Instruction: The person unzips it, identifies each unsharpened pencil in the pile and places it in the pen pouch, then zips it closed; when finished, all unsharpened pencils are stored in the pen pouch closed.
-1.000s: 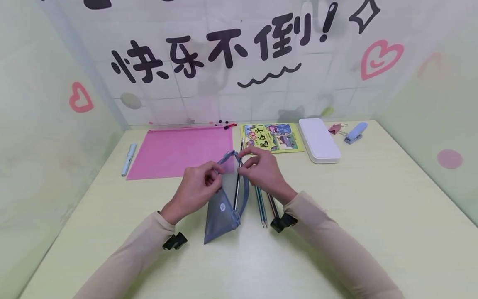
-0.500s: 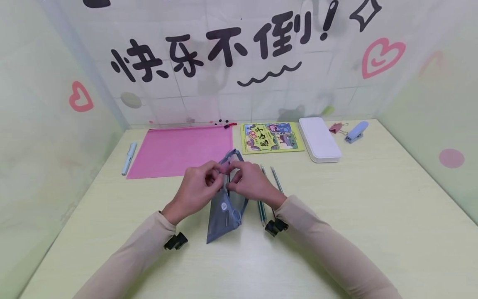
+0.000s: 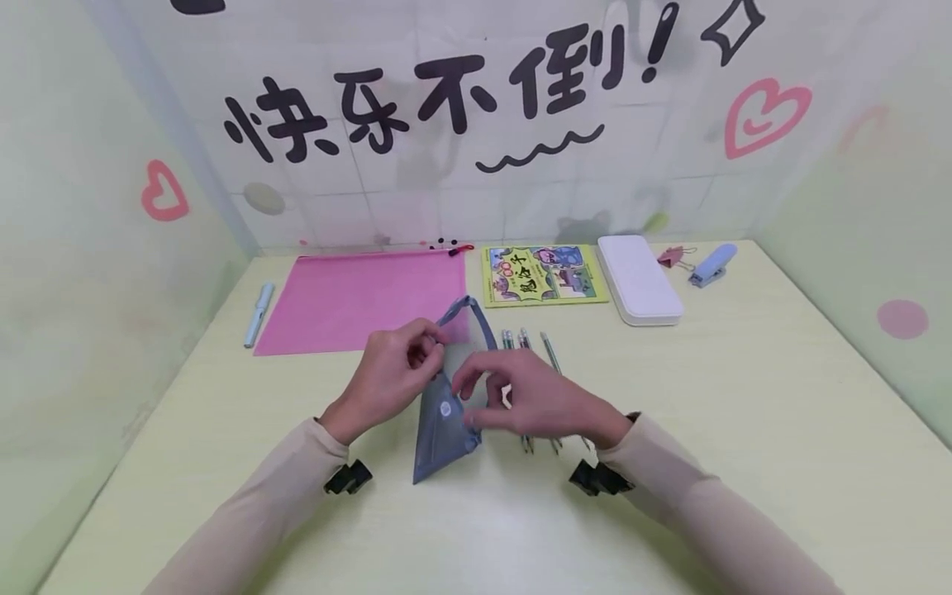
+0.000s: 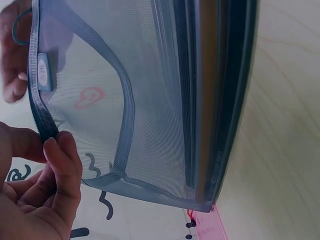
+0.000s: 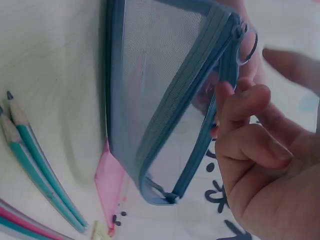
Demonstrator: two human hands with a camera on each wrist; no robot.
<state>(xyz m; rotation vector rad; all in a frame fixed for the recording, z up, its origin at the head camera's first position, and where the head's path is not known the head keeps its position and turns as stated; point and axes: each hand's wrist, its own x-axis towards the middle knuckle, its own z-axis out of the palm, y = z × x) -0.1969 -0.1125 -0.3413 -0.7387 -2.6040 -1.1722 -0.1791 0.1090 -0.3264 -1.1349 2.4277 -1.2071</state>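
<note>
A blue-grey mesh zip pencil case (image 3: 439,442) stands on edge with its mouth gaping. My left hand (image 3: 387,368) pinches the zipper edge on one side. Through the mesh in the left wrist view, long pencils (image 4: 206,100) lie along the bottom of the case. My right hand (image 3: 539,392) is at the near end of the opening, fingers bent and thumb apart, holding nothing. Close to its fingertips hangs the zipper pull (image 5: 247,47) with its ring. More pencils (image 3: 552,351) lie on the table to the right, partly hidden by the right hand.
Behind the case lies a pink zip folder (image 3: 364,302), with a light blue pen (image 3: 259,316) to its left. Along the back are a yellow picture book (image 3: 546,277), a white box (image 3: 640,281), a pink binder clip (image 3: 671,256) and a blue stapler (image 3: 712,264).
My right hand has lowered a dark pencil into the case and let go. It has then come toward the zipper pull at the near end. The left hand keeps its pinch.
</note>
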